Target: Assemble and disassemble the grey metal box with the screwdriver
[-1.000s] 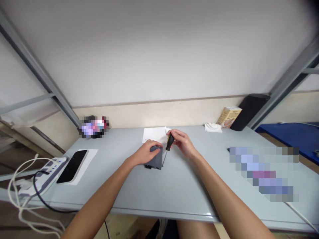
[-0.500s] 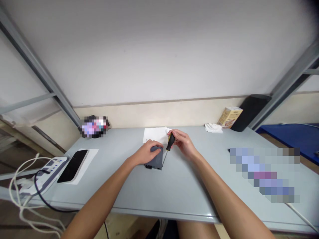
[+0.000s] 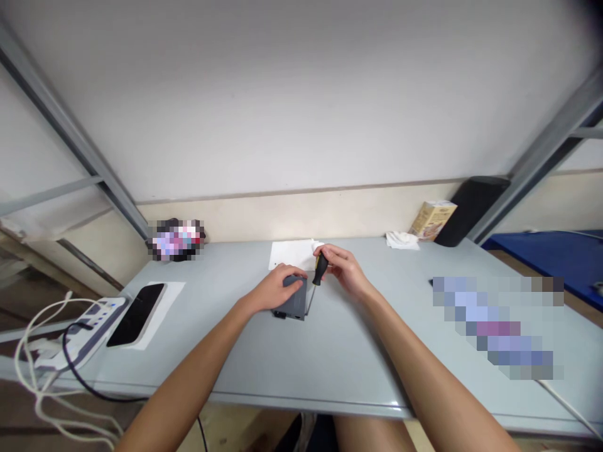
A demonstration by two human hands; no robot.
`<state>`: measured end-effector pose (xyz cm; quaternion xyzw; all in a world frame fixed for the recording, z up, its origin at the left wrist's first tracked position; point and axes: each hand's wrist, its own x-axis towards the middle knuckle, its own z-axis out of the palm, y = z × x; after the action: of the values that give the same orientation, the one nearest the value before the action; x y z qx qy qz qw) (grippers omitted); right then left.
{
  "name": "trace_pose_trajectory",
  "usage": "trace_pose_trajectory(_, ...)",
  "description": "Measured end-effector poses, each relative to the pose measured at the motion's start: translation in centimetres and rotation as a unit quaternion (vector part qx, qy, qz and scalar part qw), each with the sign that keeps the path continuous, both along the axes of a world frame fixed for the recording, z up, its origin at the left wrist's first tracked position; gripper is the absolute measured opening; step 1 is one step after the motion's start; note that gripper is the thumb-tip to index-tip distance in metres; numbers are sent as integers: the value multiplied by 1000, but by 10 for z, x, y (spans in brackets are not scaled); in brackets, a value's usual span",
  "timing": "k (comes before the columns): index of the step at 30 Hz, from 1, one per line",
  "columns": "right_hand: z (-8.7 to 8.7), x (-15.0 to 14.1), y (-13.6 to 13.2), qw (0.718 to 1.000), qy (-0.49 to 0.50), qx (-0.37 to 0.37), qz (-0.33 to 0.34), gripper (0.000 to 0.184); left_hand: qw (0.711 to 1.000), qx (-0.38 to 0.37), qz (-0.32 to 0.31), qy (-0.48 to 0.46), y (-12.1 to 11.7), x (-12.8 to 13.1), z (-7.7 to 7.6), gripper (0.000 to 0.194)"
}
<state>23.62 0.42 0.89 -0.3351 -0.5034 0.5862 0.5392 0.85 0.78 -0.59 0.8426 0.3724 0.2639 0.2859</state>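
A small dark grey box-shaped device [image 3: 296, 304] sits on the desk in front of me, with a black connector or clip at its near left edge. My left hand [image 3: 279, 287] is closed over its left and top side, fingers resting across it. In my right hand [image 3: 342, 267] is a screwdriver [image 3: 321, 269] with a black and yellow handle, gripped near the top. Its thin shaft slants down and its tip meets the right near side of the device. Whether the tip sits in a screw is too small to tell.
White paper [image 3: 287, 254] lies behind the device. At left are a phone [image 3: 136, 314] on paper and a power strip [image 3: 82, 333] with tangled cables. A yellow box [image 3: 432, 220], tissue [image 3: 402, 240] and black speaker-like cylinder [image 3: 473, 210] stand back right. Blurred items lie at both sides.
The view has shifted very slightly. Both hands, the device and the screwdriver keep nearly the same places relative to each other.
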Motion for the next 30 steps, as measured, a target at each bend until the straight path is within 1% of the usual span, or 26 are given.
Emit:
trace_pose_trajectory(6, -2, 2, 3, 999, 26, 2, -20, 35, 1000, 8, -3, 0, 1, 0, -1, 22)
trace_pose_trajectory(11, -2, 0, 1, 1000, 23, 0, -7, 36, 1000, 2, 1, 2, 1, 0, 0, 24)
trace_pose_trajectory(13, -1, 0, 1, 999, 29, 1, -14, 36, 1000, 8, 2, 3, 0, 0, 0, 23)
trace_pose_trajectory(19, 4, 7, 5, 993, 93, -5, -73, 36, 999, 40, 14, 26, -5, 2, 3, 22)
trace_pose_trajectory(22, 5, 12, 7, 982, 145, -13, -118, 36, 995, 65, 32, 62, -7, 2, 7, 22)
trace_pose_trajectory(25, 3, 16, 11, 969, 182, -27, -167, 38, 990, 89, 64, 84, -8, -1, 13, 21)
trace_pose_trajectory(27, 0, 17, 14, 964, 184, -36, -191, 38, 990, 100, 73, 70, -8, -3, 16, 26)
trace_pose_trajectory(30, -6, 17, 17, 963, 171, -45, -205, 37, 993, 100, 56, 35, -7, -4, 17, 33)
